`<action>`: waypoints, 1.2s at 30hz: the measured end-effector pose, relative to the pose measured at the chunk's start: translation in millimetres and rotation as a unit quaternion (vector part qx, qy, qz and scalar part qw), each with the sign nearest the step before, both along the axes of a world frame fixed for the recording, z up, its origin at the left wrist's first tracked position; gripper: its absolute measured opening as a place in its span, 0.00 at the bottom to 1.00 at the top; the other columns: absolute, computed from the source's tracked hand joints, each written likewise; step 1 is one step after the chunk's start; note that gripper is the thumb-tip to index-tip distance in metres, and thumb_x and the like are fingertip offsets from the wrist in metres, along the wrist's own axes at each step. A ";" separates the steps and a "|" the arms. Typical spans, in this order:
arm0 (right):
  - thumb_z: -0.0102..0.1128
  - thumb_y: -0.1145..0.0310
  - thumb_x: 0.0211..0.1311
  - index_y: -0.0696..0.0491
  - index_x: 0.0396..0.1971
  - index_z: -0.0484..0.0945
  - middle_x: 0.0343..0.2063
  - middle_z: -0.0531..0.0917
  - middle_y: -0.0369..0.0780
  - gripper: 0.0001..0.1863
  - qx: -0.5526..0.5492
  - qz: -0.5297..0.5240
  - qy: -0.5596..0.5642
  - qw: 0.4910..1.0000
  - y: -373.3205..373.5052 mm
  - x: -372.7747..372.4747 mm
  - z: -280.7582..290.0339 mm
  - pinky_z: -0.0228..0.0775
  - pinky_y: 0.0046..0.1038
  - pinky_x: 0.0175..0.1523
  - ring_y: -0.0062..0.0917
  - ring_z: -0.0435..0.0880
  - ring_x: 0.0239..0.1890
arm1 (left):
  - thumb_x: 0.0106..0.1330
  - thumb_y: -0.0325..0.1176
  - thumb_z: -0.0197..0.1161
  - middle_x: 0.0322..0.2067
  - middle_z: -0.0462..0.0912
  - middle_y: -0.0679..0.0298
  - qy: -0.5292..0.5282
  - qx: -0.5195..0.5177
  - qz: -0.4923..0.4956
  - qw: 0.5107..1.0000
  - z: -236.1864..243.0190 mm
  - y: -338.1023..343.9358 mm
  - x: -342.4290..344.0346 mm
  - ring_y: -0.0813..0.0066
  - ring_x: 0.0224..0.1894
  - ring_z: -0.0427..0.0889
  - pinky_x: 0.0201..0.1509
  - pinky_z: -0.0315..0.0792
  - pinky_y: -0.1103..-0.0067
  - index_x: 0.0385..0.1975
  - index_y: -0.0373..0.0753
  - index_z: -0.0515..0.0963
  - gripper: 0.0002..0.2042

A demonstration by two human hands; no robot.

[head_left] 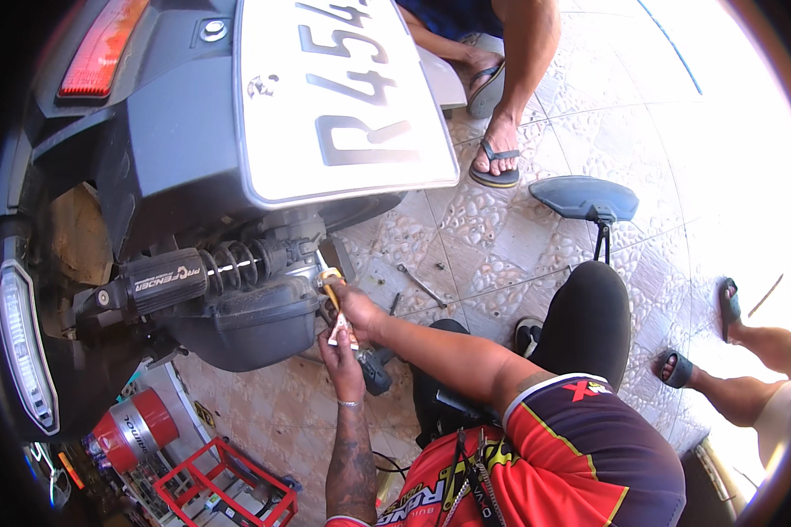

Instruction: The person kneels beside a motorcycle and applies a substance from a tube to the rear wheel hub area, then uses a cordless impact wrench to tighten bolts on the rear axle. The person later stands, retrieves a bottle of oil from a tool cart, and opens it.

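Observation:
A small squeeze tube [343, 335], white with yellow and red, is held in both my hands. My right hand [359, 311] wraps round its upper part, where a yellow collar and a white nozzle [322, 261] stick out. The nozzle points up at the motorcycle's underside, beside the lower end of a black shock absorber [169, 279] with a coil spring. I cannot tell whether its tip touches anything. From below, my left hand [343, 362] pinches the tube's flat tail end. Next to both hands is the rounded black casing [259, 325] of the motorcycle.
A white licence plate [347, 158] overhangs the work spot. On the tiled floor lie a wrench [424, 288] and a cordless power tool [376, 371]. A mirror [584, 198] stands out beyond my knee. Other people's sandalled feet [499, 156] are nearby. A red metal frame [224, 483] sits lower left.

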State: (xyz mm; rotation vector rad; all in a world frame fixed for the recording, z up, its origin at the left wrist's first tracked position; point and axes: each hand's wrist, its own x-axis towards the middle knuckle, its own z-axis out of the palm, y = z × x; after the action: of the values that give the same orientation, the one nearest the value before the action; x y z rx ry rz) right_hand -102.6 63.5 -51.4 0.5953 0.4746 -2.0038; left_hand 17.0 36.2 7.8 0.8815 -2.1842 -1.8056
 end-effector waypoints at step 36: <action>0.53 0.53 0.72 0.60 0.43 0.79 0.40 0.82 0.56 0.22 0.637 0.109 0.442 0.622 222.2 -74.5 -84.4 0.75 0.46 0.50 0.49 0.84 0.44 | 0.72 0.31 0.63 0.41 0.76 0.64 -0.189 0.139 -0.025 0.972 -48.9 11.5 33.1 0.80 0.40 0.79 0.43 0.77 0.84 0.68 0.39 0.52 0.31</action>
State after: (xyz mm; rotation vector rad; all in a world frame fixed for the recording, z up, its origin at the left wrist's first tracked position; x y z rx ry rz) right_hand -177.1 285.7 -135.8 0.2090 2.5401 -1.2733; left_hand 50.1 47.7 -41.1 1.3401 -2.2058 -2.1562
